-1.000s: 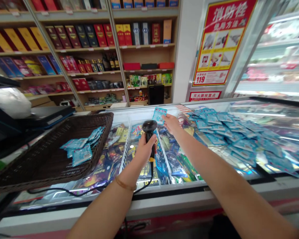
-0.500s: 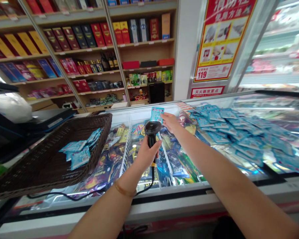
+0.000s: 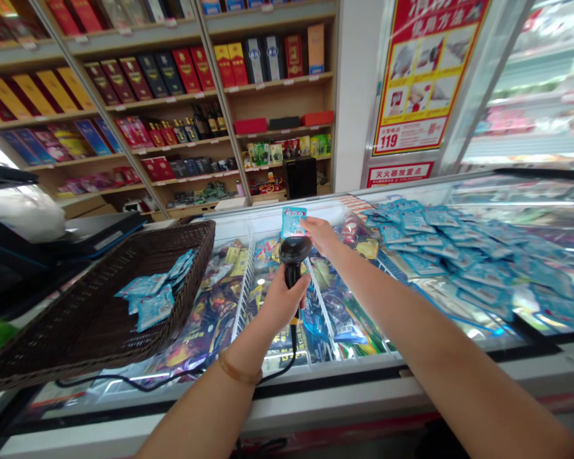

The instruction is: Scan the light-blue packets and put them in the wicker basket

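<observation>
My left hand (image 3: 284,298) is wrapped round the handle of a black barcode scanner (image 3: 294,250), its head pointing away from me. Just beyond the scanner's head, my right hand (image 3: 318,233) pinches a light blue packet (image 3: 293,221) by its right edge, held upright. To the right, a heap of similar blue packets (image 3: 452,239) is spread over the glass top of the freezer. Several more blue packets (image 3: 155,307) lie in a brown wicker basket (image 3: 76,331) on the left. The scanner's black cable (image 3: 294,347) hangs below my left hand.
Beneath my hands is a chest freezer (image 3: 363,382) with wire dividers (image 3: 243,287) and bagged goods. Shelves (image 3: 277,83) of boxes and bottles stand behind it. Dark counter equipment (image 3: 93,229) sits at far left, and a red and yellow poster (image 3: 421,83) hangs at back right.
The blue packet and my right hand have shifted slightly left over the scanner's head. My left hand still grips the scanner, nearly in place.
</observation>
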Available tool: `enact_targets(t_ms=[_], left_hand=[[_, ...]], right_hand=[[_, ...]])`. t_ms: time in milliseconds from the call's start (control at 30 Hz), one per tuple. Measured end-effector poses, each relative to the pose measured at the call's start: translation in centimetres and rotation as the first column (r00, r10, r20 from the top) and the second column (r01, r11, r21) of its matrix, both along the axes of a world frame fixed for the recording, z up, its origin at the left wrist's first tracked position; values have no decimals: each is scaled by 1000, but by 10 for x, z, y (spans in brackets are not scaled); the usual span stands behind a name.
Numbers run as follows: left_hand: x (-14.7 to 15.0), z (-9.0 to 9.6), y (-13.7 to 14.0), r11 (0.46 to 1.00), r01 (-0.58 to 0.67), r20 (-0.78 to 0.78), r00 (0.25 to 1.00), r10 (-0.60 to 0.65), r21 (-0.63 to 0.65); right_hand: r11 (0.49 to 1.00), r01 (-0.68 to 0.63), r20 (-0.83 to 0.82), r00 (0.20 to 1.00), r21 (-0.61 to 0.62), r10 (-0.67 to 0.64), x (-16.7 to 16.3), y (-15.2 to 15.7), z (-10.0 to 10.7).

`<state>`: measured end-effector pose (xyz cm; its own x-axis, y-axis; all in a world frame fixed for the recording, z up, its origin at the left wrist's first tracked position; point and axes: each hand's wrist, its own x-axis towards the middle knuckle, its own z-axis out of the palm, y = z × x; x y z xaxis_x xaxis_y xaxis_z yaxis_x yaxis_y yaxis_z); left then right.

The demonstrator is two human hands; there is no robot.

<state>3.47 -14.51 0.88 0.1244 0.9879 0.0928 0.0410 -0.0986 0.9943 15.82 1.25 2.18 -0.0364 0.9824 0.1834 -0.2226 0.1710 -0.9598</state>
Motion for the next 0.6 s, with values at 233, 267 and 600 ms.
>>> enact_targets(t_ms=[233,267,600], left_hand=[[0,-6,2,999,-32,8,999,32,5],[0,-6,1,999,-39,14,999,39,5],[-48,72,-26,935,-349,312,883,350,-61]], right_hand=[[998,-10,-52,999,-61,7,-3,-1,-4],[997,-10,-70,998,-76,5,-3,-2,-3],[956,25,-156,985,-293,-74,-55,-18,35]])
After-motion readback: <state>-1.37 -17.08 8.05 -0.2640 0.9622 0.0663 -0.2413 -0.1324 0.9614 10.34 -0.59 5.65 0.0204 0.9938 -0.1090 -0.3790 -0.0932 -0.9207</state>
